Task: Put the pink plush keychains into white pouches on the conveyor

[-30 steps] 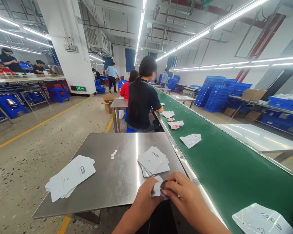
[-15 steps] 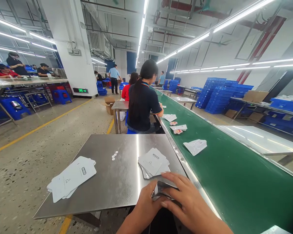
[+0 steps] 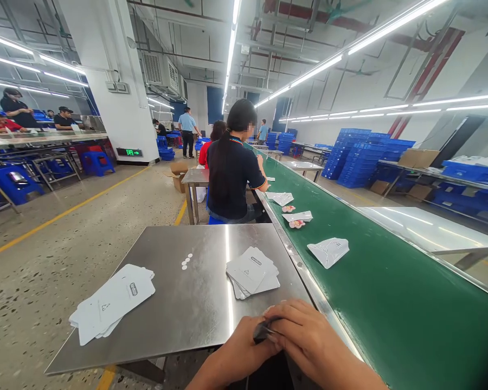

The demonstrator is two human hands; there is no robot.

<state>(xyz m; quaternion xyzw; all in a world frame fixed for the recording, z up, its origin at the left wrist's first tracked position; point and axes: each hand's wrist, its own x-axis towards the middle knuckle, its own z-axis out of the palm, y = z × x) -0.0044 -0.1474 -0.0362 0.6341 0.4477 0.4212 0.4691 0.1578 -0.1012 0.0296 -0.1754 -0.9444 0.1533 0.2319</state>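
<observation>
A dark shiny piece (image 3: 261, 332), pinched near the edge of the bench (image 3: 174, 317).
Left hand (image 3: 244, 341) and right hand (image 3: 307, 333) have fingers closed on it; a slack pinch could drop it, a stray knuckle skew the pouch stack (image 3: 250, 272) just beyond.

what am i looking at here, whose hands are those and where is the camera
There is no robot: a person's bare left hand and right hand serve as the grip. One camera on that person's head looks forward and down. Both hands hold a dark, glossy piece, mostly hidden, so its full shape is unclear. On the grey metal table lie a left stack of flat white packets, a right stack of flat white packets and small round white discs. Alongside runs a long green conveyor belt.
</observation>
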